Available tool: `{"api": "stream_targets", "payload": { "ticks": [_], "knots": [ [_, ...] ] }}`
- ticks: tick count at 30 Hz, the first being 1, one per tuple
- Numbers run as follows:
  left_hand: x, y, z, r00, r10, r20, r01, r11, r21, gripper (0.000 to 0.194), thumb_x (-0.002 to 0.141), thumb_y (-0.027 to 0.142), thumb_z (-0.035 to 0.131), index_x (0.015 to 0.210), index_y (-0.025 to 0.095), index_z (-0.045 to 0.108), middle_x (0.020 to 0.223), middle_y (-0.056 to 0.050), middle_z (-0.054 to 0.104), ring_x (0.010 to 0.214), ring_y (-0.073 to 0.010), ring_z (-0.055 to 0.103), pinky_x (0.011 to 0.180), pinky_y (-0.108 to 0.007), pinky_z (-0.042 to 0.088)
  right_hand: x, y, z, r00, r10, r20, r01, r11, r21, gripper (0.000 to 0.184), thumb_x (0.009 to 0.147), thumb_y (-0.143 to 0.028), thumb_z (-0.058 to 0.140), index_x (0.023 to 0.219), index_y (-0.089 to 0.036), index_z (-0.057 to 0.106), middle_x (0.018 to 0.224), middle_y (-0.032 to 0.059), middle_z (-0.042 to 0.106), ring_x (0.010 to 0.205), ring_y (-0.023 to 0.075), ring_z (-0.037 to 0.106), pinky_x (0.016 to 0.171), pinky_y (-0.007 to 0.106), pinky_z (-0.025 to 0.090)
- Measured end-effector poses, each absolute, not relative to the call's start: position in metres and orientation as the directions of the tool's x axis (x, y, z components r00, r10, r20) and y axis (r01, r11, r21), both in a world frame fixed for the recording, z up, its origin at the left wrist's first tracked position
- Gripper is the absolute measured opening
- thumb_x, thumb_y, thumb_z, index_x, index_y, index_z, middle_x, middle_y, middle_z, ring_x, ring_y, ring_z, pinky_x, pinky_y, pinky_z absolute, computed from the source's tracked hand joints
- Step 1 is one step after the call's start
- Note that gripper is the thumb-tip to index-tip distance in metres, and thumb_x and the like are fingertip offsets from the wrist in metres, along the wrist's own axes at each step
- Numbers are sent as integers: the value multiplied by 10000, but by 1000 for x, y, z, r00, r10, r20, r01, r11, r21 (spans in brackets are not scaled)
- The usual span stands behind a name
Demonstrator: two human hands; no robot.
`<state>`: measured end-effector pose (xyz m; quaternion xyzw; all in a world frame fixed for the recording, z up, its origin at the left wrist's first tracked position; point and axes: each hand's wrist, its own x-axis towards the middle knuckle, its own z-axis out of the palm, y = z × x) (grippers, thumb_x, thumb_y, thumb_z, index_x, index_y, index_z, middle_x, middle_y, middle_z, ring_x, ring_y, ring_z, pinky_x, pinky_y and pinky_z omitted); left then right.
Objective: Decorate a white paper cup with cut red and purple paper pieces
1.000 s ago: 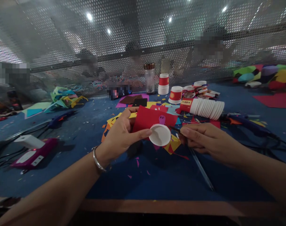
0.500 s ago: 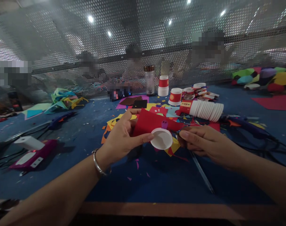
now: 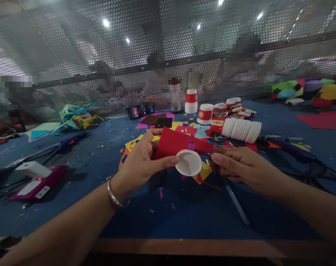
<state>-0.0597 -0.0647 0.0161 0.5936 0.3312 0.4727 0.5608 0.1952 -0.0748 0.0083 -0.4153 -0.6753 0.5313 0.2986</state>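
Note:
My left hand (image 3: 146, 162) is closed on a sheet of red paper (image 3: 173, 142), its thumb pressing a round white paper cup piece (image 3: 188, 163) against the front. A small purple paper cutout (image 3: 191, 144) shows just above the white rim. My right hand (image 3: 237, 164) grips scissors (image 3: 208, 155) at the right edge of the red paper; the fingers cover most of the handles. Below the right hand, a clear glue stick (image 3: 236, 202) lies on the blue table. Yellow paper scraps (image 3: 204, 173) lie beneath the held pieces.
A stack of paper cups (image 3: 237, 129) lies on its side at right, near a blue glue gun (image 3: 292, 148). Farther back stand a glass bottle (image 3: 174, 95) and red-white cups (image 3: 191, 101). At left are another glue gun (image 3: 71, 143) and a purple power strip (image 3: 42, 184) with cords.
The view has shifted very slightly. The scissors' blade shows a little more at the red paper's edge. Both hands keep their hold.

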Motion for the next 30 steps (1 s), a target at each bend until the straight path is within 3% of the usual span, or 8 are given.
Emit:
{"api": "stream_targets", "payload": {
  "ticks": [8,15,23,30],
  "knots": [
    [-59,-64,17,326,930,168,-149,-124,981,657,728,179,908,1240,196,495,1200,-86,748,1056,-222,742,904,-316,604,194,-76,10,-448,893,-42,215,62,-975,609,810,-808,630,687,-234,469,574,-95,262,483,76,165,392,234,111],
    [-60,-64,16,338,920,200,-128,-166,978,640,722,202,912,1217,203,507,1176,-94,757,1074,-265,745,912,-357,609,194,-76,8,-448,892,-60,200,35,-979,608,804,-790,651,668,-237,440,580,-95,244,486,76,139,397,246,88],
    [-60,-68,19,338,920,201,-37,-200,979,672,723,210,912,1251,212,497,1063,-70,773,960,-234,765,820,-314,616,194,-75,8,-485,873,-53,197,49,-979,614,816,-795,641,654,-232,457,564,-105,232,475,72,152,417,244,152],
    [-58,-69,19,366,907,209,-83,-192,978,639,720,202,911,1208,223,500,1052,-57,774,988,-255,767,862,-347,617,194,-77,7,-480,877,-25,211,87,-974,588,832,-770,641,672,-229,474,570,-108,249,471,70,167,408,229,163]
  ]
}}
